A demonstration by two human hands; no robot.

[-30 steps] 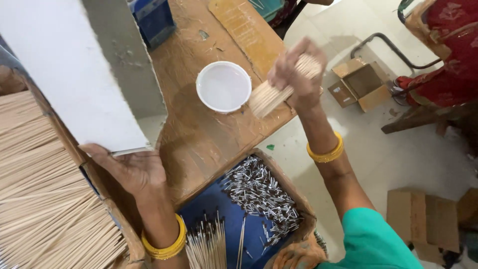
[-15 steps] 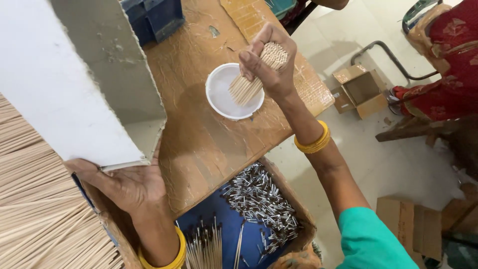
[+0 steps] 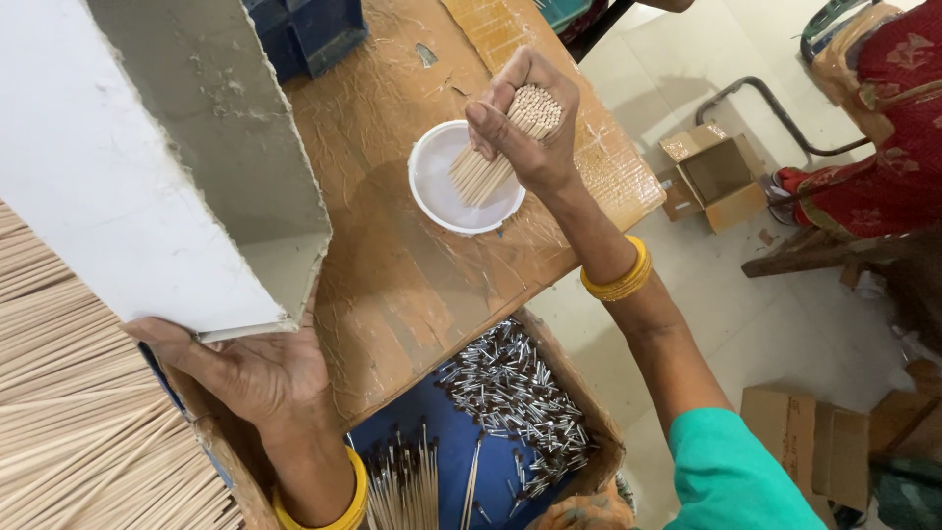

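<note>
My right hand (image 3: 530, 128) is closed around a bundle of thin wooden sticks (image 3: 496, 157), held upright with the lower ends in a round white bowl (image 3: 444, 191) on the brown table (image 3: 392, 285). My left hand (image 3: 245, 368) rests on the table's near edge, under the open end of a white cardboard box (image 3: 147, 177) that stands tilted on the left. It touches the box's lower corner. A large stack of wooden sticks (image 3: 69, 412) lies at the far left.
A cardboard box (image 3: 510, 407) below the table edge holds several small silver-and-dark pieces and tipped sticks on blue lining. A blue crate (image 3: 314, 29) sits at the table's far side. Small cartons (image 3: 711, 177) lie on the floor; a person in red (image 3: 883, 128) sits at right.
My right hand carried the stick bundle from beside the table's right edge leftward over the white bowl and lowered the ends into it. My left hand stayed by the box.
</note>
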